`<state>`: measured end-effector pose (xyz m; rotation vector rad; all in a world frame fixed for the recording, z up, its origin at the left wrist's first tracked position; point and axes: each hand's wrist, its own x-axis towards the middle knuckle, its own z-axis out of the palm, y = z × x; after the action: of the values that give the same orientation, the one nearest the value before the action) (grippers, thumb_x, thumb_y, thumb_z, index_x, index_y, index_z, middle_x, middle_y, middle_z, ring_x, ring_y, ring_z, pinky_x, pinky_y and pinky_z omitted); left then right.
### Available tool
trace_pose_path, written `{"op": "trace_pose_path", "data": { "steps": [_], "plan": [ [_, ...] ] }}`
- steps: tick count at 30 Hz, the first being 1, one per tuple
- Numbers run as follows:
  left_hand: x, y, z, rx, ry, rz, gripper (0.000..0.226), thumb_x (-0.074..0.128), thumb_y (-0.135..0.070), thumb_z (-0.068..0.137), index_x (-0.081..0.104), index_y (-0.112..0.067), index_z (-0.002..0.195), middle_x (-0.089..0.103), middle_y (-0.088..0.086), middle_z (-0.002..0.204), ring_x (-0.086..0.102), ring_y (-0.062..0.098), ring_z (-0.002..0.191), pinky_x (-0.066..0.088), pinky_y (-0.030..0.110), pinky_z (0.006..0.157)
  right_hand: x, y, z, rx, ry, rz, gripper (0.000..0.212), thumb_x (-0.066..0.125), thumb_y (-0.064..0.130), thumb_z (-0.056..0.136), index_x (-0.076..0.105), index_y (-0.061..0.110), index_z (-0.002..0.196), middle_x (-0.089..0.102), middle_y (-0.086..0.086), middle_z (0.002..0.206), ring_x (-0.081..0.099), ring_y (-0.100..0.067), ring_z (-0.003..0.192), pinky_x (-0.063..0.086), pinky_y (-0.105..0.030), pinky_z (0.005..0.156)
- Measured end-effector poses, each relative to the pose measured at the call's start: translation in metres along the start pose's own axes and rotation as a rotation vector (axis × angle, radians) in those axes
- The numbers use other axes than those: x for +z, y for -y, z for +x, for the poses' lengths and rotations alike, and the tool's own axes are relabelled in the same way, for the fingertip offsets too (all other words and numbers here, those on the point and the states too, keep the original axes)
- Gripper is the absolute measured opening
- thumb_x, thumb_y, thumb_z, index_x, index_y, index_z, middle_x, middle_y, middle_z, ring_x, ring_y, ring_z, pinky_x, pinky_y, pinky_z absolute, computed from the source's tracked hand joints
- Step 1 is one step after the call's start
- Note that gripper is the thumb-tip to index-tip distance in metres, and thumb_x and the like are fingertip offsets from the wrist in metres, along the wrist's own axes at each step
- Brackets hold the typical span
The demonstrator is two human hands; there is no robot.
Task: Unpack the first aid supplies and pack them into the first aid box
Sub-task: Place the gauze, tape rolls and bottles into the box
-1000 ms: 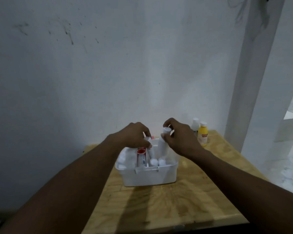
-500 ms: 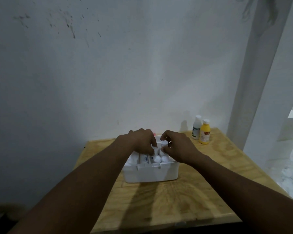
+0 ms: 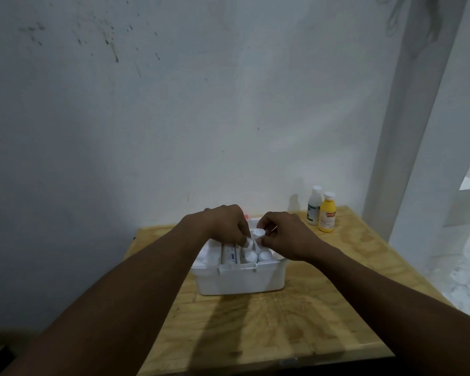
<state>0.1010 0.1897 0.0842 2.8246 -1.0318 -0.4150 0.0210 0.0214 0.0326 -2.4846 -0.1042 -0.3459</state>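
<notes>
Left hand (image 3: pixel 229 226): fingers bent, pressing white things down inside the first aid box (image 3: pixel 240 279).
Right hand (image 3: pixel 282 234): pinching a white bottle (image 3: pixel 258 234) so it stands up straight in the box.
Box: on the desk (image 3: pixel 296 321).
Yellow bottle (image 3: pixel 327 213): waits far back, not packed yet.

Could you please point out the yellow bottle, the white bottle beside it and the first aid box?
yellow bottle (image 3: pixel 327 217): head view, on its label.
white bottle (image 3: pixel 314 207): head view, on its body.
first aid box (image 3: pixel 242 280): head view, on its front wall.
</notes>
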Motion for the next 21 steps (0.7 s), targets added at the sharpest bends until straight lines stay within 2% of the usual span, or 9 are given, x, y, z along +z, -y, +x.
{"op": "trace_pose_path", "data": {
  "steps": [4, 9, 15, 21],
  "plan": [
    [-0.001, -0.004, -0.001, -0.03, -0.042, 0.125, 0.028, 0.07, -0.041, 0.086, 0.074, -0.036, 0.113, 0.073, -0.015, 0.103, 0.057, 0.013, 0.102, 0.028, 0.047, 0.098, -0.003, 0.0, 0.0, -0.012, 0.02, 0.016, 0.024, 0.076, 0.026, 0.081, 0.068, 0.019, 0.102, 0.069, 0.002, 0.097, 0.065, -0.011, 0.084, 0.057, -0.035, 0.08],
    [-0.002, -0.008, -0.005, -0.02, -0.049, 0.11, 0.021, 0.064, -0.03, 0.09, 0.076, -0.038, 0.105, 0.072, -0.017, 0.099, 0.055, 0.013, 0.101, 0.021, 0.052, 0.102, -0.001, 0.001, -0.002, -0.024, 0.025, 0.018, 0.024, 0.074, 0.027, 0.084, 0.067, 0.019, 0.105, 0.069, 0.002, 0.099, 0.064, -0.011, 0.085, 0.056, -0.032, 0.079],
    [-0.002, -0.008, -0.005, -0.039, -0.066, 0.096, 0.025, 0.063, -0.026, 0.088, 0.077, -0.038, 0.103, 0.072, -0.018, 0.102, 0.056, 0.013, 0.101, 0.029, 0.047, 0.098, -0.003, -0.003, -0.002, -0.003, 0.014, 0.041, 0.029, 0.075, 0.03, 0.082, 0.068, 0.019, 0.108, 0.069, 0.007, 0.087, 0.065, -0.005, 0.08, 0.055, -0.025, 0.077],
    [-0.007, -0.006, -0.002, -0.075, -0.066, 0.015, 0.029, 0.057, -0.029, 0.076, 0.078, -0.032, 0.096, 0.075, -0.015, 0.096, 0.063, 0.014, 0.097, 0.04, 0.044, 0.095, -0.014, -0.01, -0.001, 0.034, -0.167, 0.114, 0.01, 0.063, 0.025, 0.088, 0.071, 0.02, 0.093, 0.072, 0.008, 0.082, 0.067, -0.004, 0.075, 0.053, -0.021, 0.068]
  ]
}}
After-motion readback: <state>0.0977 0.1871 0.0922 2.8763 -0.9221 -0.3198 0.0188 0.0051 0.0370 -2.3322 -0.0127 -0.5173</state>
